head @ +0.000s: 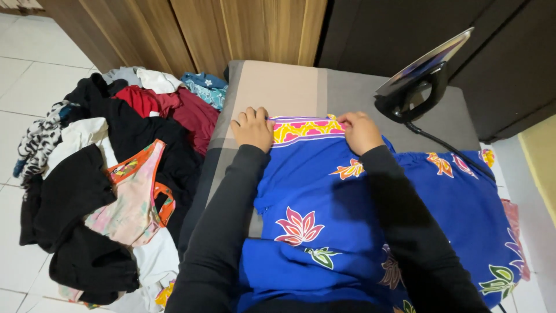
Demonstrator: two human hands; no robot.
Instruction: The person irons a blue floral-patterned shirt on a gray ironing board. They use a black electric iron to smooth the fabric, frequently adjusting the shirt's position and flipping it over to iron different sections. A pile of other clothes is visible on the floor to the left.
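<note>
Blue floral garment (370, 226), printed with pink, orange and white blossoms, spread over a grey and beige padded ironing surface (278, 87); its pink-and-yellow patterned border (301, 128) lies at the far edge.
Left hand (252, 127): fingers curled, pinching the border's left end flat against the pad.
Right hand (360, 131): fingers bent over the border's right end, gripping it likewise. Both arms in dark sleeves.
Electric iron (418, 81): black, stood on its heel at the pad's far right corner, soleplate tilted up, cord (446, 148) trailing across the cloth's right side.
Laundry pile (110, 179): mixed black, white, red and pink clothing on the tiled floor (35, 64), left of the pad.
Risks, judged: a tug on the cloth could drag the cord and topple the iron near the right hand; loose folds by the near edge may press into creases.
</note>
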